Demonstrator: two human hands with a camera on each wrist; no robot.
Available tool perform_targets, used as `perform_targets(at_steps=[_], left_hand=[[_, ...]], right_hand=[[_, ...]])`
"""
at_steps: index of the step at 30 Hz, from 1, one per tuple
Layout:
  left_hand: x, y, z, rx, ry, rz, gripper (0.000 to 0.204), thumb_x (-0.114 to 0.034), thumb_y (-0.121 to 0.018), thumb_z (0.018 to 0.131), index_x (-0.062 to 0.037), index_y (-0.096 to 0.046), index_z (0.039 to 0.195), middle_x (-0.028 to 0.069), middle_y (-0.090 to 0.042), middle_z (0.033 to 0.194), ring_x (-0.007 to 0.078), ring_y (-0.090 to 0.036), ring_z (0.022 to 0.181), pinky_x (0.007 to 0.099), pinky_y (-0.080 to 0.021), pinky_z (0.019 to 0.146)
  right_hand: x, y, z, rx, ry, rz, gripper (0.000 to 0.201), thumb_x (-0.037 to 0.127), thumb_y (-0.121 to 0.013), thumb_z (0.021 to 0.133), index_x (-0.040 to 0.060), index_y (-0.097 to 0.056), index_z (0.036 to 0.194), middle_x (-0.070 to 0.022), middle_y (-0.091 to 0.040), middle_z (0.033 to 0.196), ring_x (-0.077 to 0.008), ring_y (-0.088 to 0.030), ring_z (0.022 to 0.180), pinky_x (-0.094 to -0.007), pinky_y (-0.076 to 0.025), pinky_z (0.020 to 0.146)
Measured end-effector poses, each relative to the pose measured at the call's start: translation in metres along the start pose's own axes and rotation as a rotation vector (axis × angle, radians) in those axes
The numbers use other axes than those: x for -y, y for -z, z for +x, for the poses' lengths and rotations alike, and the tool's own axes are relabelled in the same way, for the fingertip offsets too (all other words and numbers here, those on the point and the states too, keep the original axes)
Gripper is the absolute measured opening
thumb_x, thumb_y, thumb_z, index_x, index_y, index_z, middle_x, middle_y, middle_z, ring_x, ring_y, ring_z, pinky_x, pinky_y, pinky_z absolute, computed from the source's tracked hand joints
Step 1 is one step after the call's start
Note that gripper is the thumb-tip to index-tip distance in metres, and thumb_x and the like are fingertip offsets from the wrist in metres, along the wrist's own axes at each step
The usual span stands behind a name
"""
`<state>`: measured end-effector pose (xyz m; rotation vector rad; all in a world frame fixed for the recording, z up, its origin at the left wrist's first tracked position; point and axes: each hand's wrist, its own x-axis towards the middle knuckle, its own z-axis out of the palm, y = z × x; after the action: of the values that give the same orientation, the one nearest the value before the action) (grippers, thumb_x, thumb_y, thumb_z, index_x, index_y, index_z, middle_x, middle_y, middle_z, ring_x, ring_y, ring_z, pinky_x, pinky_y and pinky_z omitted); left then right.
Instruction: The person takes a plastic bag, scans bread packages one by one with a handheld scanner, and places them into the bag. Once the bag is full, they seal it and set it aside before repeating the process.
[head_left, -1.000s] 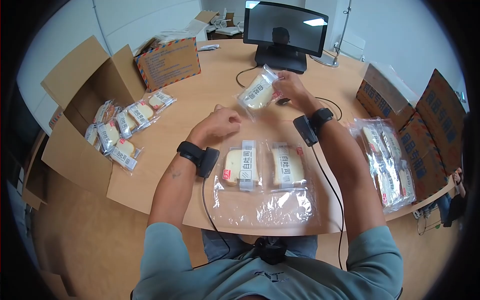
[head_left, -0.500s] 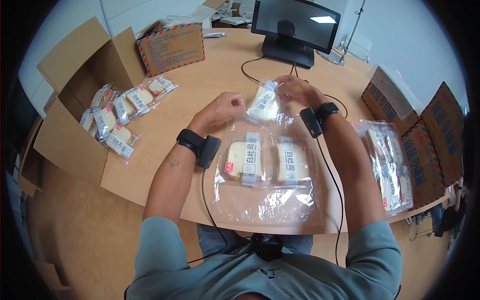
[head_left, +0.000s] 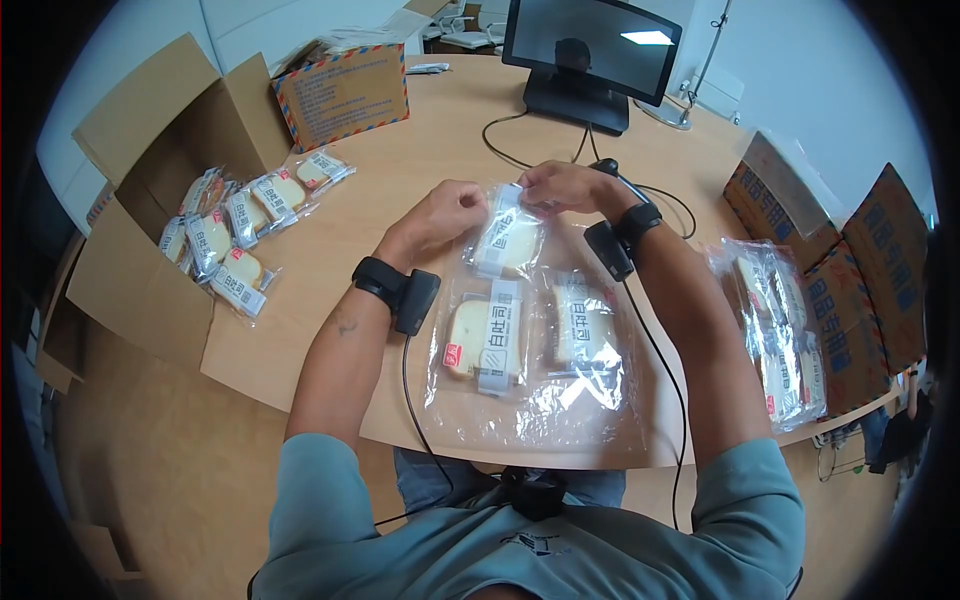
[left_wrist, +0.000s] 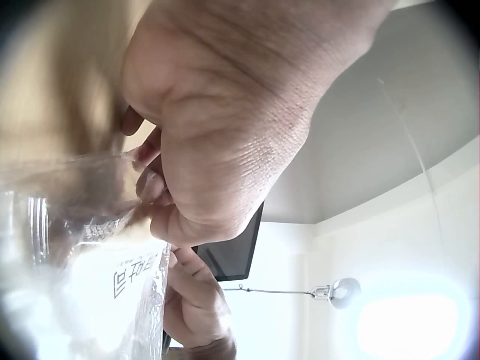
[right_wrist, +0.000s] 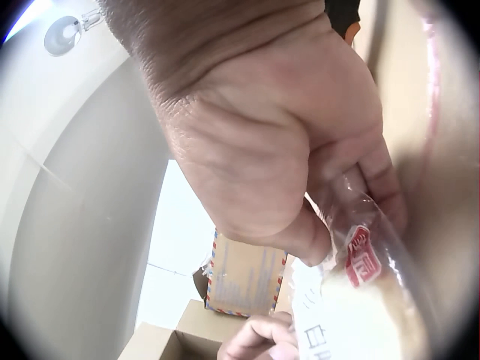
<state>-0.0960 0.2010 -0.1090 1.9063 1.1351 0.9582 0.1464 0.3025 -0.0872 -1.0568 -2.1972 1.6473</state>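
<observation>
My right hand [head_left: 572, 188] pinches the top end of a wrapped bread slice [head_left: 512, 238], whose red label shows in the right wrist view. This packet overlaps the far, upper part of a large clear plastic bag [head_left: 520, 425] lying in front of me. Two more wrapped slices, one at the left [head_left: 487, 340] and one at the right [head_left: 584, 325], lie side by side in the bag. With curled fingers my left hand [head_left: 447, 212] grips the bag's upper left edge; film runs up to those fingers in the left wrist view.
An open carton [head_left: 150, 290] at the left has several wrapped slices [head_left: 240, 225] spilling from its mouth. At the right a filled clear bag [head_left: 775, 340] lies beside a printed carton [head_left: 850, 310]. A monitor [head_left: 592, 50], cables and another carton [head_left: 345, 100] stand farther back.
My right hand has brought the wrapped slice nearer and to the left, from beyond the bag to over its upper part. The left hand stays near the bag's upper left edge.
</observation>
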Motion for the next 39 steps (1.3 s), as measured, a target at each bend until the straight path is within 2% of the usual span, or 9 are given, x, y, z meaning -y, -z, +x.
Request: perform_targets(at_steps=[3, 8, 14, 24, 27, 29, 31, 34, 39], left_hand=[[-0.002, 0.001, -0.001, 0.005, 0.039, -0.042, 0.016, -0.018, -0.065, 0.082, -0.0018, -0.063, 0.082, -0.0008, -0.061, 0.075, 0.0087, -0.055, 0.072, 0.0268, -0.047, 0.069], [-0.006, 0.001, -0.002, 0.006, 0.056, -0.066, 0.015, -0.016, -0.064, 0.083, -0.002, -0.063, 0.081, -0.0006, -0.061, 0.075, 0.0084, -0.054, 0.072, 0.0266, -0.047, 0.068], [-0.009, 0.002, -0.004, 0.046, 0.041, -0.01, 0.013, -0.013, -0.06, 0.091, -0.0003, -0.063, 0.088, -0.0002, -0.062, 0.082, 0.008, -0.056, 0.079, 0.0255, -0.047, 0.071], [-0.004, 0.002, -0.003, 0.045, 0.088, 0.014, 0.01, -0.011, -0.061, 0.088, -0.0012, -0.063, 0.086, 0.0011, -0.063, 0.083, 0.0092, -0.057, 0.081, 0.0258, -0.047, 0.074], [0.003, -0.004, 0.002, 0.041, 0.091, 0.099, 0.01, -0.01, -0.063, 0.086, -0.0004, -0.066, 0.088, 0.0031, -0.066, 0.084, 0.0111, -0.059, 0.081, 0.0269, -0.048, 0.074], [0.017, -0.012, 0.003, 0.006, 0.03, -0.015, 0.014, -0.009, -0.063, 0.084, 0.0011, -0.069, 0.091, 0.0063, -0.068, 0.086, 0.0127, -0.061, 0.08, 0.0286, -0.049, 0.073], [0.021, -0.008, 0.005, -0.006, 0.075, 0.143, 0.017, -0.009, -0.064, 0.084, 0.002, -0.07, 0.094, 0.0092, -0.07, 0.087, 0.0132, -0.061, 0.08, 0.0299, -0.05, 0.072], [0.008, -0.002, -0.001, -0.026, 0.023, 0.241, 0.016, -0.01, -0.064, 0.085, 0.0021, -0.07, 0.094, 0.0096, -0.07, 0.087, 0.0136, -0.061, 0.079, 0.0301, -0.05, 0.071], [0.003, -0.005, -0.001, -0.017, 0.046, 0.055, 0.018, -0.012, -0.064, 0.086, 0.0017, -0.07, 0.095, 0.0089, -0.068, 0.086, 0.015, -0.062, 0.079, 0.0312, -0.05, 0.071]], right_hand=[[0.006, -0.005, 0.0, -0.111, -0.028, -0.055, 0.014, 0.013, -0.062, 0.085, 0.0032, -0.066, 0.094, -0.0017, -0.059, 0.077, -0.0136, -0.056, 0.07, -0.0263, -0.045, 0.067], [0.017, -0.004, 0.005, 0.07, 0.007, -0.366, 0.019, 0.012, -0.057, 0.084, 0.0016, -0.071, 0.091, -0.0027, -0.059, 0.071, -0.0137, -0.055, 0.069, -0.0277, -0.045, 0.065], [0.034, -0.031, -0.001, 0.095, -0.012, -0.503, 0.022, 0.015, -0.057, 0.089, 0.0043, -0.072, 0.101, -0.0014, -0.065, 0.083, -0.0117, -0.055, 0.073, -0.0288, -0.046, 0.069], [0.038, -0.026, -0.008, 0.067, -0.154, -0.049, 0.033, 0.028, -0.054, 0.1, 0.0045, -0.066, 0.119, -0.0128, -0.072, 0.109, -0.0222, -0.069, 0.099, -0.0315, -0.054, 0.087], [0.024, -0.017, -0.007, 0.03, -0.101, -0.104, 0.038, 0.032, -0.054, 0.101, 0.0022, -0.063, 0.123, -0.0187, -0.071, 0.109, -0.0265, -0.069, 0.101, -0.0349, -0.054, 0.09], [-0.019, 0.004, 0.024, 0.231, 0.47, -0.502, 0.037, 0.028, -0.057, 0.099, 0.0005, -0.063, 0.122, -0.019, -0.071, 0.105, -0.0244, -0.069, 0.098, -0.0349, -0.054, 0.089], [0.043, -0.033, -0.02, 0.053, 0.057, -0.445, 0.034, 0.021, -0.061, 0.094, 0.0001, -0.064, 0.12, -0.0148, -0.072, 0.102, -0.0207, -0.069, 0.094, -0.0325, -0.054, 0.087], [0.034, -0.035, -0.015, -0.011, 0.12, -0.433, 0.033, 0.016, -0.063, 0.089, 0.0014, -0.066, 0.119, -0.0105, -0.072, 0.098, -0.0171, -0.068, 0.091, -0.0298, -0.053, 0.084], [0.032, -0.04, -0.021, -0.102, 0.008, -0.543, 0.043, 0.025, -0.069, 0.082, 0.0014, -0.068, 0.117, -0.0156, -0.07, 0.109, -0.0249, -0.066, 0.1, -0.0334, -0.051, 0.086]])
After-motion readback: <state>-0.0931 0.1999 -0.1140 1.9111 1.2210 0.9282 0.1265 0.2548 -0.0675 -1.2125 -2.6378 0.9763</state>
